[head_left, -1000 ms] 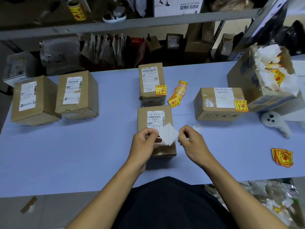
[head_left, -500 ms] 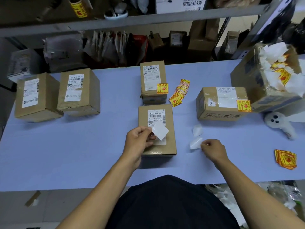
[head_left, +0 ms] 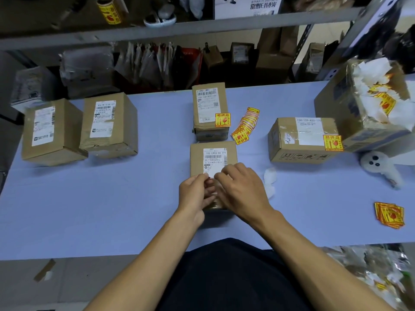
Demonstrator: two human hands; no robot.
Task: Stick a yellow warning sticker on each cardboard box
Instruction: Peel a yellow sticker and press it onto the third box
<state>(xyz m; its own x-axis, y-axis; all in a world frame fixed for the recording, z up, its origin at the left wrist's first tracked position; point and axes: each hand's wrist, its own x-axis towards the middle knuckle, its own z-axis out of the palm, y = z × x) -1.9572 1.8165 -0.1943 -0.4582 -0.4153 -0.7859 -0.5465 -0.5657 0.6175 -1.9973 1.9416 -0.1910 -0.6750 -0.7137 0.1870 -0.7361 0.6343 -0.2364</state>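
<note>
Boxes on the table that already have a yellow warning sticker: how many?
2: the box at centre back, sticker at its near right corner, and the box to the right, sticker at its right edge. The box under the hands shows none, though they may hide one.

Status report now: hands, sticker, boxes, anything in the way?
Both hands, left and right, together over the near box, pinching a sticker. Two boxes stickered; two on the left bare. Nothing in the way.
</note>
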